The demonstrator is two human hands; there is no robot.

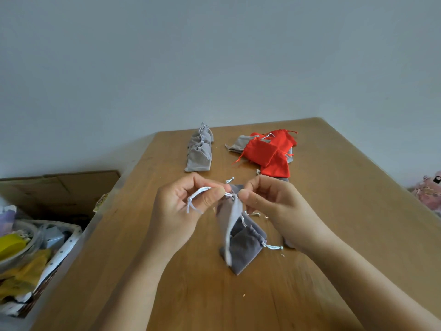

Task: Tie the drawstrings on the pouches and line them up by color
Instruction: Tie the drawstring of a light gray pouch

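Right now both hands are raised over the wooden table (334, 211). The left hand (183, 206) pinches a white drawstring (200, 191), and the right hand (269, 201) pinches the gathered neck of a light grey pouch (230, 218) hanging between them. Beneath it lies a darker grey pouch (245, 249). Farther back, a row of grey pouches (199, 151) sits left of a heap of red pouches (269, 151).

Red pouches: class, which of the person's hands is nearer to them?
Right. The right hand is just this side of the red pouches; the left hand is further left, by the grey row.
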